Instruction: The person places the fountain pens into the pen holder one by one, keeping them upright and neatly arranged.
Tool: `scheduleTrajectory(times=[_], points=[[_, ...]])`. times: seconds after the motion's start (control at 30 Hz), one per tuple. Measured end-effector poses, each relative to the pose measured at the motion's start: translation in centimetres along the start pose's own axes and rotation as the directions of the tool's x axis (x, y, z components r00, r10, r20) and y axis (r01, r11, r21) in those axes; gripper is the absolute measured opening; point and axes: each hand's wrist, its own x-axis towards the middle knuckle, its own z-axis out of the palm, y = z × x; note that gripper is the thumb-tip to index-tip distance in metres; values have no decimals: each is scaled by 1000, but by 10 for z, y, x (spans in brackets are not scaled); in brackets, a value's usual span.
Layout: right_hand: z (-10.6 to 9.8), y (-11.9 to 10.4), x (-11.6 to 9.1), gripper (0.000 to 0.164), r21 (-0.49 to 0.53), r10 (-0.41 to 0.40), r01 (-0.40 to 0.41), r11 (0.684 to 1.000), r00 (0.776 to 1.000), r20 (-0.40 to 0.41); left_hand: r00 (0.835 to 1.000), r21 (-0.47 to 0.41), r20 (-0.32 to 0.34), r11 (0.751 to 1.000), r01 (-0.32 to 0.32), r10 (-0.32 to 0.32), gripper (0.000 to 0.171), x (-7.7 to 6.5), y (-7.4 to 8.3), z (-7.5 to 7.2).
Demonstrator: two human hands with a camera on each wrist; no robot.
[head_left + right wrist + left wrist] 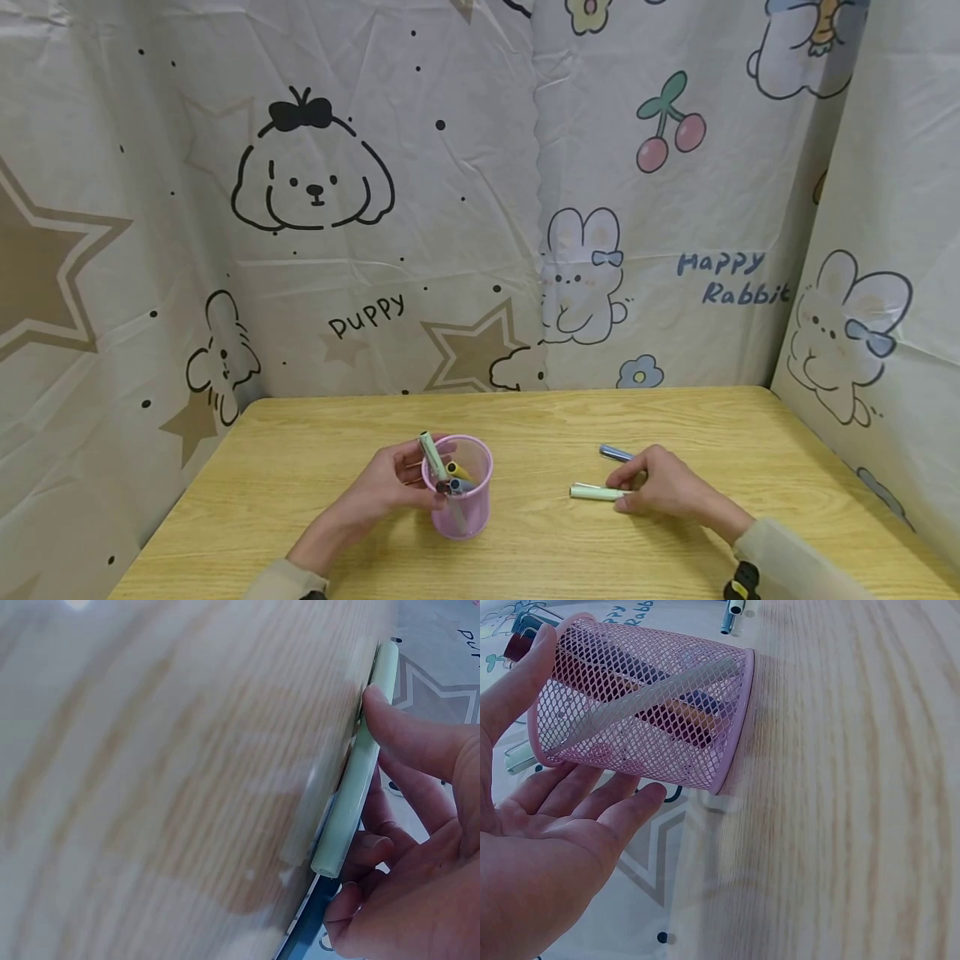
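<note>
A pink mesh pen cup [478,502] stands upright on the table, and my left hand [386,481] holds it near the rim, thumb on the near side and fingers behind. Leaning in the cup is a light green pen [431,454], beside a yellow-ended pen [455,470] and a blue pen [462,485]. To the right, my right hand [663,483] pinches another light green pen [352,796] that lies along the tabletop. Just behind that hand lies a second blue pen [615,452], its far end hidden by the fingers.
The wood-grain table [345,417] has its back edge against a white printed curtain [465,242]. More curtain hangs at the left and right sides. The two loose pens lie right of the cup, across a stretch of tabletop.
</note>
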Motion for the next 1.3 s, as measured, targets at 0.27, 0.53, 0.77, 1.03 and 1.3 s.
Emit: scheduleTrajectory(times=[0.27,0.53,0.77,1.03,1.3], points=[[0,-2,2,25,-12,-3,3,1000,1000,5,1000,9,-6,1000,6,-6,82,0,0,1],[0,-3,2,22,-30,-12,12,999,1000,10,1000,11,-5,1000,7,-7,81,-1,1,0],[0,-4,3,23,-45,-28,28,999,1000,4,1000,8,-6,1000,12,-12,81,-1,0,0],[1,-7,4,21,-58,-48,48,997,999,3,1000,14,-12,1000,11,-11,81,-1,0,0],[2,-8,3,18,-73,-51,52,996,999,12,1000,15,-10,1000,12,-12,81,0,2,1]])
